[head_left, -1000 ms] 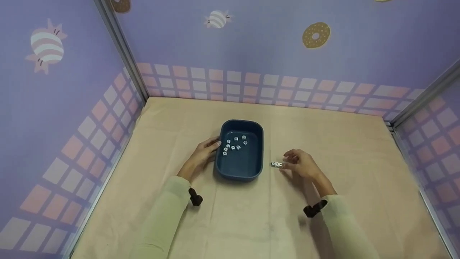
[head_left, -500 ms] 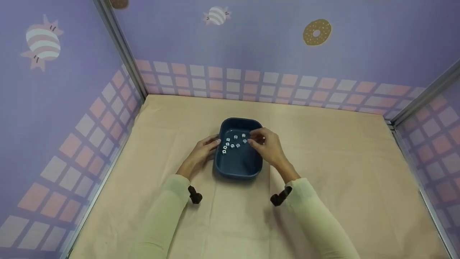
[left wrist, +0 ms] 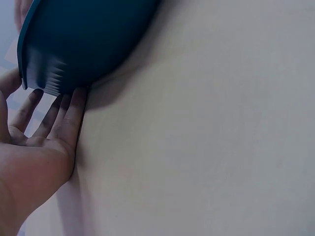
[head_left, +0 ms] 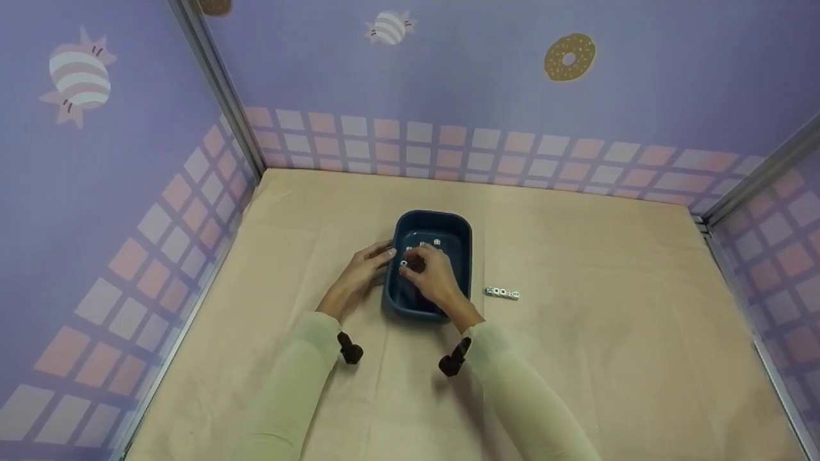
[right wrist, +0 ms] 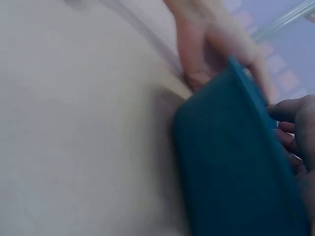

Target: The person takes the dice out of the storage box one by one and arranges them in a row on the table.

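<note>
A dark blue rectangular box [head_left: 395,308] stands on the cloth-covered table with several small white dice [head_left: 437,242] inside. My left hand [head_left: 359,275] holds its left side, the thumb at the rim; in the left wrist view the fingers [left wrist: 69,118] lie against the outer wall. My right hand [head_left: 432,275] reaches into the box from the right, thumb and forefinger apart near a die [head_left: 403,263] by the left wall. The hand covers some of the dice. Right of the box, several dice form a straight row [head_left: 503,293] on the table.
Cream cloth [head_left: 608,288] covers the table. A patterned wall [head_left: 461,77] rises behind it, with side walls at left and right and metal posts [head_left: 221,89] in the corners. A dark camera [head_left: 453,360] sits at the right wrist.
My right hand has left the row of dice on the table, passed over the right rim and moved left inside the box. The left hand and box have stayed in place.
</note>
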Available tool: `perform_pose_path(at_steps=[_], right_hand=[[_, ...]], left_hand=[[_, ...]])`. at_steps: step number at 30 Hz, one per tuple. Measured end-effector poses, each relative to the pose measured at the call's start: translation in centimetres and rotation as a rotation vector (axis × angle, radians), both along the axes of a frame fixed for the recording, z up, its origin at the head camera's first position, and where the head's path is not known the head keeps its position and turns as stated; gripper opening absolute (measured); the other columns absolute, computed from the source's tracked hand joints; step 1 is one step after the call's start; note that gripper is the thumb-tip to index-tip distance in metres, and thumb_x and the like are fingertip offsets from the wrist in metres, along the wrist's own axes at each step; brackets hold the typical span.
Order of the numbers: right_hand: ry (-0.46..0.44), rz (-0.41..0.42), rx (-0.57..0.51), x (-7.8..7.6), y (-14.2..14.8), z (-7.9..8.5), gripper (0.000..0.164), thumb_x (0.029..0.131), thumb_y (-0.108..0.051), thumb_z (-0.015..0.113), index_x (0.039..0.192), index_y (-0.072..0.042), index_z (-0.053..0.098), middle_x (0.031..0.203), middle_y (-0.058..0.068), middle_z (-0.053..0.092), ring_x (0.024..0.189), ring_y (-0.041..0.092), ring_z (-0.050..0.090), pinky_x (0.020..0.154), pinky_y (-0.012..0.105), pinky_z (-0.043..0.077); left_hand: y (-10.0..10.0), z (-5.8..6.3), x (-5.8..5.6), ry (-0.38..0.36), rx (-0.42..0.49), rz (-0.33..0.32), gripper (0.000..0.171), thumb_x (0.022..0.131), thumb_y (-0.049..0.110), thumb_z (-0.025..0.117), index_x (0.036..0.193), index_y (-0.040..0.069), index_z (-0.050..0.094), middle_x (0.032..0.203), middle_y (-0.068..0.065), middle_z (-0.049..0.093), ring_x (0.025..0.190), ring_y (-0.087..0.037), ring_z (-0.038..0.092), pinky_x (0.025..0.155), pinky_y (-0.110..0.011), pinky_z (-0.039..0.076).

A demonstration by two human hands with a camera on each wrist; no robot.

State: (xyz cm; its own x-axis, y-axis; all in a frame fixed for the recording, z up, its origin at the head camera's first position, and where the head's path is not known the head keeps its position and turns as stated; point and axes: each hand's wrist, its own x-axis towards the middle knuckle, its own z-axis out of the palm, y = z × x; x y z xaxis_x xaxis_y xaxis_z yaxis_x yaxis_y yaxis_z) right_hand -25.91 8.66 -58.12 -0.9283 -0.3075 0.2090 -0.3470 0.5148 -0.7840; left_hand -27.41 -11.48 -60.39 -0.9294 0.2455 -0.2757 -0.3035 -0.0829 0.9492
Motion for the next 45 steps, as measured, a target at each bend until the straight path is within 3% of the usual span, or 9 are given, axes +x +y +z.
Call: perform_pose_path(at_steps=[16,25,36,41,45], right_hand=[[-0.06,0.059,0.215,-0.4,-0.1,-1.0,0.026,0.094,-0.009,0.081,0.118,-0.001,0.076,0.111,0.011,0.069,0.102,0.025,0.068,0.092,0.042,0.059],[-0.119,0.061,0.221,-0.4,-0.5,-1.1,0.017,0.096,0.002,0.073,0.113,-0.001,0.072,0.103,0.01,0.071,0.093,0.021,0.067,0.084,0.04,0.059],[-0.09,0.077,0.307,-0.5,-0.2,-0.9,0.013,0.097,-0.003,0.075,0.11,-0.003,0.073,0.101,0.008,0.072,0.092,0.02,0.066,0.084,0.04,0.058],[-0.032,0.15,0.32,-0.1,0.3,0.0,0.012,0.098,-0.006,0.074,0.109,-0.003,0.073,0.101,0.007,0.071,0.091,0.019,0.066,0.081,0.038,0.058],[0.023,0.212,0.299,0.2,1.3,2.3,0.014,0.098,-0.006,0.073,0.111,-0.003,0.072,0.103,0.005,0.07,0.092,0.017,0.067,0.081,0.034,0.059]], left_hand=[[0.5,0.2,-0.1,-0.017,0.033,0.008,0.054,0.105,0.033,0.07,0.155,0.017,0.055,0.149,-0.01,0.06,0.13,-0.026,0.064,0.105,-0.04,0.055],[0.1,0.1,0.0,-0.005,-0.005,0.017,0.054,0.106,0.033,0.068,0.156,0.015,0.054,0.149,-0.011,0.059,0.13,-0.028,0.064,0.106,-0.042,0.055],[0.7,0.2,-0.3,-0.019,-0.01,0.014,0.055,0.106,0.033,0.068,0.157,0.017,0.053,0.151,-0.011,0.057,0.132,-0.027,0.063,0.106,-0.041,0.054],[0.4,-0.1,-0.1,-0.034,0.014,0.014,0.054,0.107,0.033,0.067,0.157,0.017,0.053,0.152,-0.011,0.057,0.134,-0.029,0.061,0.108,-0.042,0.053],[0.0,0.0,-0.1,-0.026,0.009,0.014,0.054,0.107,0.033,0.066,0.157,0.018,0.053,0.152,-0.01,0.056,0.135,-0.028,0.061,0.108,-0.043,0.053]])
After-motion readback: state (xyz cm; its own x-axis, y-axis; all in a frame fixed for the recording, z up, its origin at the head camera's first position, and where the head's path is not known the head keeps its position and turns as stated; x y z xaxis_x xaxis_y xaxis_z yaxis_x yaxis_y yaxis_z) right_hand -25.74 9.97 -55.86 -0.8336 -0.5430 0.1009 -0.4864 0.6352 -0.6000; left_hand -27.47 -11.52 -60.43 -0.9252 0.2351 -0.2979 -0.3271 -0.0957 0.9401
